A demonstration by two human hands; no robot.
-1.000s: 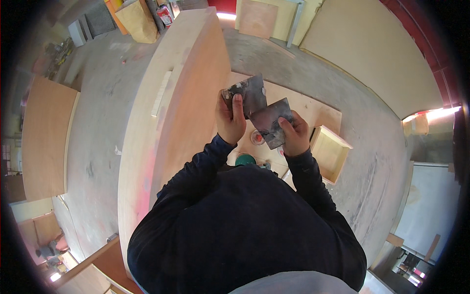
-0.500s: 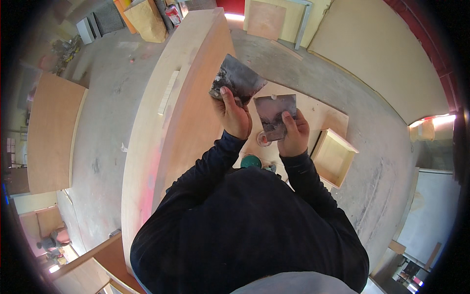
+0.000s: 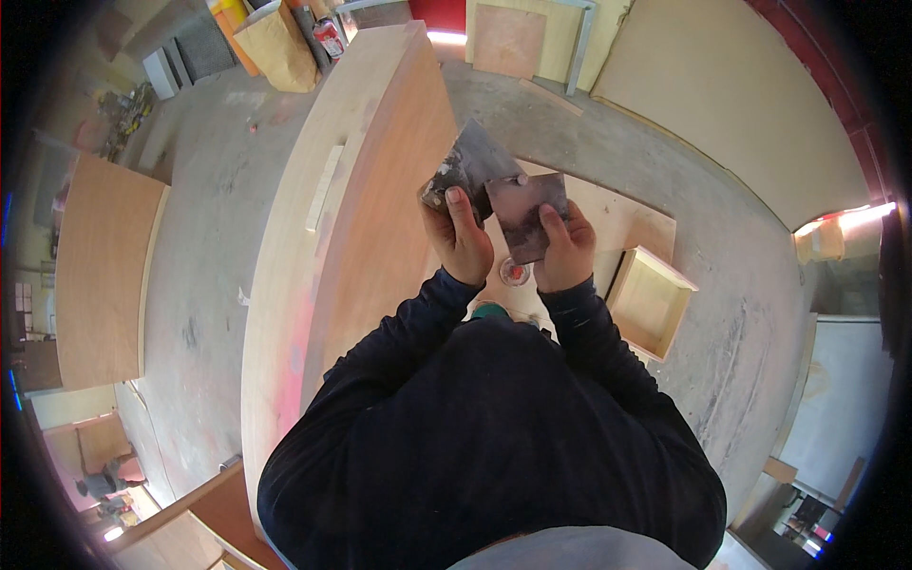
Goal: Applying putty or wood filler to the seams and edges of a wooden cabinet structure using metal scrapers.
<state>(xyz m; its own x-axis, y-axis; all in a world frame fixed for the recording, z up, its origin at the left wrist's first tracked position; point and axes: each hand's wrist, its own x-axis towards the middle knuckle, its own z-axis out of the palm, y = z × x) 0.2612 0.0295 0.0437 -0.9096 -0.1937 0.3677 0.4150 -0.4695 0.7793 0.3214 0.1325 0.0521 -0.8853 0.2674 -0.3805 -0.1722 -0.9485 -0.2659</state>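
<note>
My left hand (image 3: 464, 239) is closed on a flat, grey putty spreader (image 3: 472, 160) smeared with dark and whitish residue, its thumb lying on the face. A second, smaller rectangular putty spreader (image 3: 521, 211), grey-brown with dark smears, is gripped by my right hand (image 3: 567, 252), thumb on top. The two blades meet, the right one overlapping the edge of the left one. Where they come together sits a small pale blob (image 3: 522, 179). Below the right blade, on a board, is a small round container (image 3: 514, 274) with something red in it.
A tall wooden panel or cabinet (image 3: 380, 142) with a pink smear stands close on my left, a pale wood strip (image 3: 325, 188) on it. An open wooden drawer (image 3: 655, 302) rests at my right beside the board (image 3: 617, 214). A wood panel (image 3: 109, 271) stands farther left.
My hands have come closer together, and the two spreaders, apart before, now overlap. The left blade has moved right and slightly down; the right one has shifted left and a little up.
</note>
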